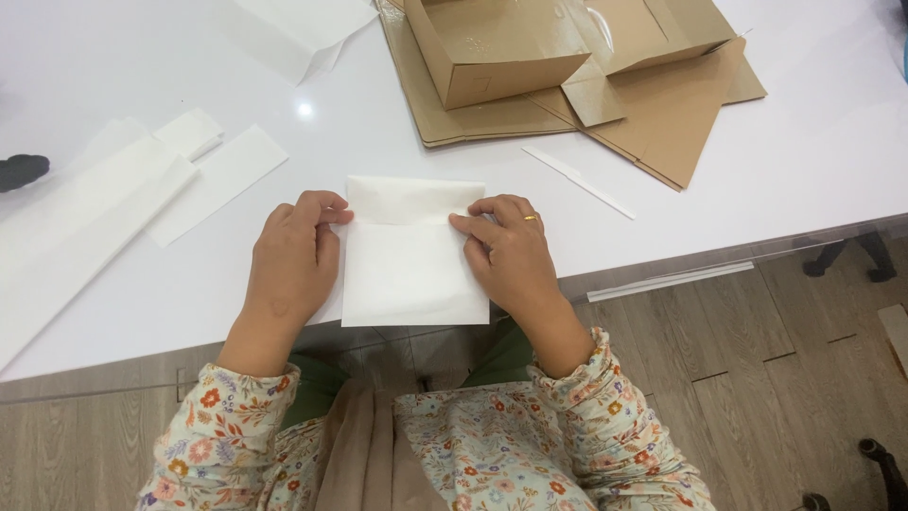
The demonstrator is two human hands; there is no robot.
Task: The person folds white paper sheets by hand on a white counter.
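White folded paper (414, 255) lies at the table's (813, 151) near edge, centre of the frame, its lower edge overhanging slightly. The left hand (291, 265) and right hand (511, 257) press loosely curled fingertips on the fold line at either side. A crisp crease likely needs even pressure and aligned edges; cardboard boxes (567, 66) sit upper right, paper strips (113, 199) at left.

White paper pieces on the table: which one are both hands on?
The folded white sheet at the table's near edge, pinched by left hand and right hand; others lie untouched.
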